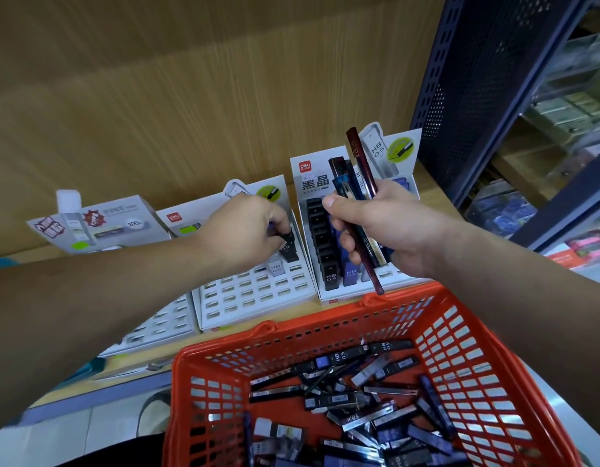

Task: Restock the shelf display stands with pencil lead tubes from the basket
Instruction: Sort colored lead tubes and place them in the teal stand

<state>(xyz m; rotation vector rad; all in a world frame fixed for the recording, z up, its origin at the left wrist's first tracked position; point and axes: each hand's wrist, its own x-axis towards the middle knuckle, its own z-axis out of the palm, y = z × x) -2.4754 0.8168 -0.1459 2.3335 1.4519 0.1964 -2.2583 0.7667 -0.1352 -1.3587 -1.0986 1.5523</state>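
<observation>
Broadly, the wooden shelf (pixel 435 200) carries three white display stands in a row along its front edge. The red basket (pixel 325 320) sits just in front of that edge, and what holds it up is out of view. The middle stand (pixel 254 298) is mostly bare slots, the right stand (pixel 342 294) has several rows filled, and the left stand (pixel 163 325) looks largely unfilled.

The left hand (pixel 248 227) reaches over the middle stand's back right corner, its fingertips pinching a black tube (pixel 288 249) that seems to be partly in a slot. The right hand (pixel 386 227) hovers above the right stand, clenched round a fanned bundle of tubes (pixel 347 183). One long dark red tube (pixel 359 156) pokes out above and below the fist. Many loose tubes (pixel 359 399) lie jumbled on the basket floor.

The likeliest slip is in the right hand. The bundle is splayed rather than squared, so any easing of the grip could let the red tube slide down onto the right stand's front edge or into the basket. On the left, a tilted tube could jam in its slot or nudge the grey HB tube (pixel 276 267) just beside it.
</observation>
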